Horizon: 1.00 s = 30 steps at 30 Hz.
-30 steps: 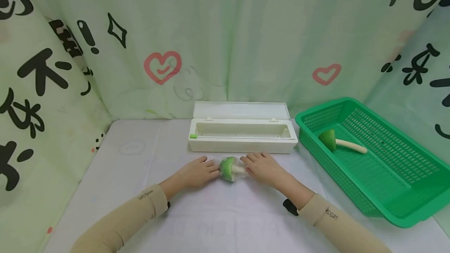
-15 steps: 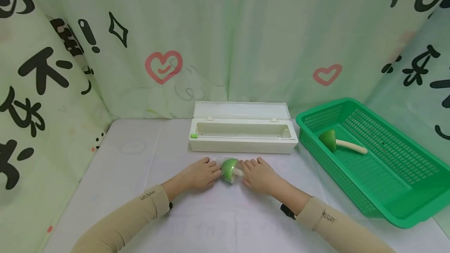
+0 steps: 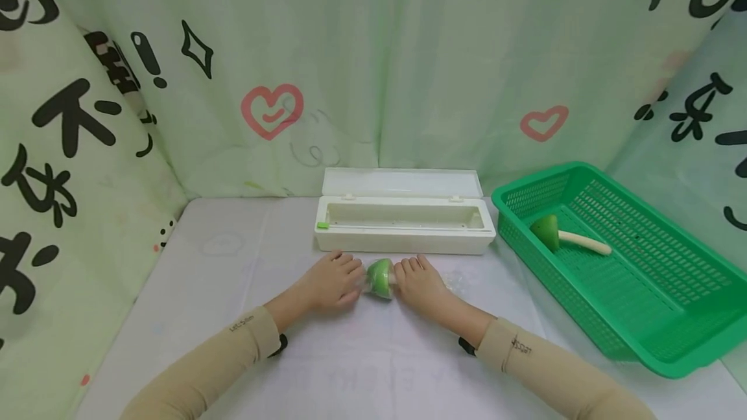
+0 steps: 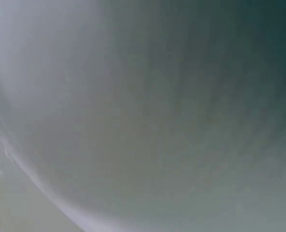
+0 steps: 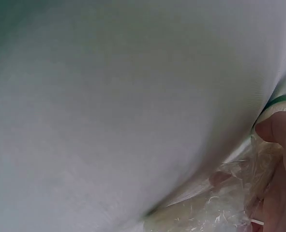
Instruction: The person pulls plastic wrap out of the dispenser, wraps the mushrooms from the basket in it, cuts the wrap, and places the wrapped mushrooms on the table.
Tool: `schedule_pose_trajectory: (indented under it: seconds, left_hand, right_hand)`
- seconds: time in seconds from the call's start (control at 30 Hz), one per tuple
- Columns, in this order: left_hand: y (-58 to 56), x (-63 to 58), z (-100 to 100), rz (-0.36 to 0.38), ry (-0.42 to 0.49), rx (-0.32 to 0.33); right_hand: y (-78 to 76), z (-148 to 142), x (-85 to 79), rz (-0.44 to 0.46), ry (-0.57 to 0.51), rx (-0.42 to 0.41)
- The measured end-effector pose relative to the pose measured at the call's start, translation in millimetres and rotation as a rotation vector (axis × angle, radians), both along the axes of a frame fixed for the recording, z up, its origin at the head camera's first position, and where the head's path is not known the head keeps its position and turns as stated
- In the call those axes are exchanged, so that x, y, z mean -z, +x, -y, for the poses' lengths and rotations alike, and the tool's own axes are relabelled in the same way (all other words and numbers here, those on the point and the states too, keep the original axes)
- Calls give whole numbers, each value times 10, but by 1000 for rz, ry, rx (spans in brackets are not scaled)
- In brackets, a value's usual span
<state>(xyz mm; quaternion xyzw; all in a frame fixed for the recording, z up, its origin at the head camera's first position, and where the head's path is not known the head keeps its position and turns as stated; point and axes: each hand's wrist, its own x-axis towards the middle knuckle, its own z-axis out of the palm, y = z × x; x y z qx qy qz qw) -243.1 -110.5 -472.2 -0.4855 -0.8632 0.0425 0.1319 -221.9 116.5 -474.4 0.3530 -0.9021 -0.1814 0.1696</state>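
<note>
Between my hands on the white cloth lies a mushroom-shaped piece with a green cap [image 3: 380, 279], wrapped in clear plastic film. My left hand [image 3: 334, 280] holds the film beside the cap with curled fingers. Around the pale stem end, my right hand [image 3: 421, 285] grips the wrapped mushroom and hides most of the stem. In the right wrist view the thumb [image 5: 279, 128] presses on crinkled clear film [image 5: 215, 208] around a pale part. Loose film [image 3: 456, 282] spreads to the right of that hand. The left wrist view is mostly blurred cloth, with a bit of film at its left edge.
Just behind the hands stands a long white box [image 3: 403, 242] with its lid [image 3: 403, 182] raised and a small green tab at its left. A green basket [image 3: 618, 342] at the right holds another green-capped mushroom [image 3: 546, 233]. Printed curtains enclose the back and sides.
My right hand has moved slightly left and closed over the stem, which showed before. The cap has turned a little, and film now shows to the right of the right hand.
</note>
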Motion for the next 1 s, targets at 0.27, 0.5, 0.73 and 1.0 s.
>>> schedule_pose_trajectory:
  seconds: [0.27, 0.5, 0.73, 1.0]
  left_hand:
    - [-27, 36, -87, 426, 58, -240]
    - [76, 41, -281, 178, -30, -384]
    - [119, 7, -315, -77, -28, -369]
    - [104, -15, -319, -51, 137, -114]
  right_hand:
    - [-12, 16, 17, 34, -21, 30]
    - [-8, 21, -20, 76, 9, 60]
    - [-13, 2, -24, 77, -12, 52]
    - [-32, 7, 11, 85, -13, 58]
